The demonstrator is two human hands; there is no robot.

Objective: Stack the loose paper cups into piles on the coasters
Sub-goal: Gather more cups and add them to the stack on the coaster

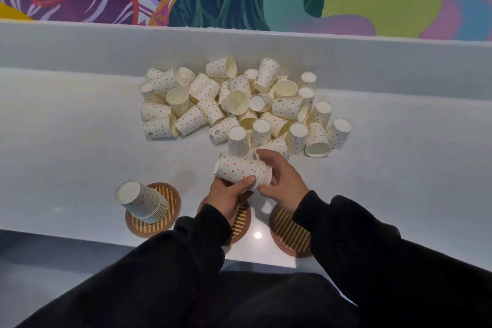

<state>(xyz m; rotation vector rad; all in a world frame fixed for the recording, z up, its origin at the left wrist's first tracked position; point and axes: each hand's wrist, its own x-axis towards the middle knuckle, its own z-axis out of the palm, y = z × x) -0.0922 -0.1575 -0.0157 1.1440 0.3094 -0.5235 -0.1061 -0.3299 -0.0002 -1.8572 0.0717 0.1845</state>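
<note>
Cups (241, 169), nested, lie sideways just above the middle coaster (241, 221), my left hand (229, 196) curled under them and my right hand (283, 181) pinching the rim end; I'd square the rims, then set them base-up there.

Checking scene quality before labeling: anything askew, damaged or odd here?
The pile on the left coaster leans left, though the wide-angle lens may cause that. The loose cups lie jumbled, some sideways, some upside down; none looks crushed. The left hand and right hand hold a nested stack sideways.
</note>
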